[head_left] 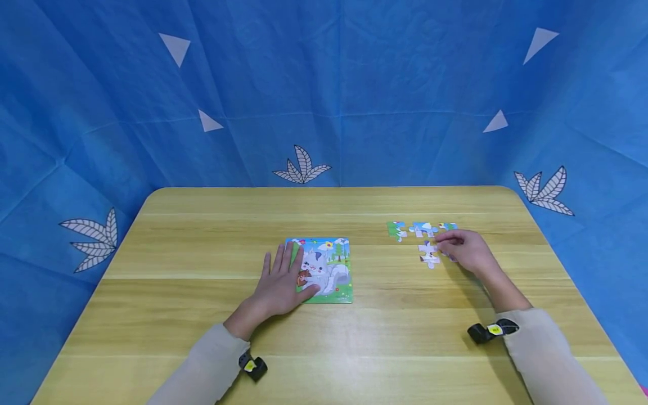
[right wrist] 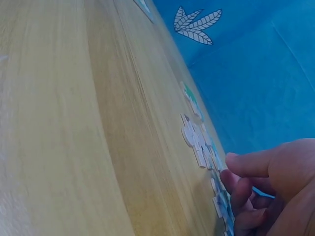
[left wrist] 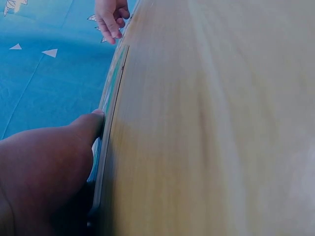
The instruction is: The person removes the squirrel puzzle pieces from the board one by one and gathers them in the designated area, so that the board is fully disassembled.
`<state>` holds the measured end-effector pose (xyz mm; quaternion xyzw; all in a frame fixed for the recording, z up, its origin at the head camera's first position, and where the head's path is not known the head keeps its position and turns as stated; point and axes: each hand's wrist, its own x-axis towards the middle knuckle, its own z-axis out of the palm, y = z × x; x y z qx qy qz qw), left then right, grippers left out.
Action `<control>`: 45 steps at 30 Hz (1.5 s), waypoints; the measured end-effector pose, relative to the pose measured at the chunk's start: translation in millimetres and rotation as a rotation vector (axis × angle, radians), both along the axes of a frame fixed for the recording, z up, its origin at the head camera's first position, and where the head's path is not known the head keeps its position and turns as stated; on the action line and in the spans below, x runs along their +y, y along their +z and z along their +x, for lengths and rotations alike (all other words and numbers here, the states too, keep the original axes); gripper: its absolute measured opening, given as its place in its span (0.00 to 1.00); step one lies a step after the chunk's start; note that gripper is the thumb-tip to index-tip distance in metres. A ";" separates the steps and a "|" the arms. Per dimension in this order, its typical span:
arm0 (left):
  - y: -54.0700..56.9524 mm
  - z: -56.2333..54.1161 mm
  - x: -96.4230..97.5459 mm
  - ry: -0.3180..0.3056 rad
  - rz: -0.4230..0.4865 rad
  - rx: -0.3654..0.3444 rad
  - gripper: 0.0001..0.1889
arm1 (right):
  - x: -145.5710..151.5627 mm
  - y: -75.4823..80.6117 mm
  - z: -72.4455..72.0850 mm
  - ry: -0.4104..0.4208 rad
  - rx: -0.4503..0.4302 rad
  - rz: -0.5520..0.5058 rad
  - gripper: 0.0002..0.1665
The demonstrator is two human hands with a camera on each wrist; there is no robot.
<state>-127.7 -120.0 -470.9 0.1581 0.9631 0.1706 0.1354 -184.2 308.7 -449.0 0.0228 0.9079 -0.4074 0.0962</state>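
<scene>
A jigsaw puzzle (head_left: 331,270) with a grey-and-white cartoon animal lies flat in the middle of the table. My left hand (head_left: 278,284) rests palm down over its left part, fingers spread straight and thumb on the picture. To the right lie several loose jigsaw pieces: a green one (head_left: 395,229), a blue-and-white one (head_left: 423,229) and a mostly white one (head_left: 429,256). Over the rightmost pieces, my right hand (head_left: 468,250) hangs with its fingers loosely bent, hiding part of them. In the right wrist view, thumb and fingertips hover close by the pieces (right wrist: 194,140), with nothing visible between them.
The wooden table (head_left: 202,236) has rounded far corners. Blue cloth (head_left: 339,84) printed with white leaves and triangles hangs behind it and along both sides. Each wrist wears a small black camera (head_left: 255,368) on a strap.
</scene>
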 end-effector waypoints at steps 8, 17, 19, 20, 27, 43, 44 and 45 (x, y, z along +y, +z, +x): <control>4.9 0.6 1.4 0.004 0.008 -0.006 0.50 | -4.3 6.7 1.8 0.009 0.019 -0.043 0.17; 3.9 0.9 1.3 0.007 0.008 0.001 0.51 | -33.1 7.9 2.3 0.089 0.033 -0.071 0.16; 1.5 -0.2 1.0 0.007 0.000 -0.001 0.51 | -41.9 7.0 2.9 0.114 0.021 -0.113 0.16; 1.3 -0.5 1.1 0.006 -0.005 -0.003 0.51 | -46.2 6.5 3.4 0.129 0.019 -0.132 0.15; 0.3 -0.8 1.0 0.003 -0.006 -0.008 0.51 | -73.5 5.4 7.4 0.221 0.054 -0.181 0.15; -1.3 0.4 -1.4 -0.013 0.016 0.014 0.51 | -128.4 -1.9 7.4 0.302 0.018 -0.276 0.13; -1.0 0.8 -1.5 -0.013 0.018 0.014 0.51 | -132.2 -2.2 7.5 0.309 0.020 -0.273 0.13; -1.2 0.7 -1.6 -0.012 0.019 0.012 0.51 | -136.4 -2.1 7.6 0.317 0.025 -0.270 0.12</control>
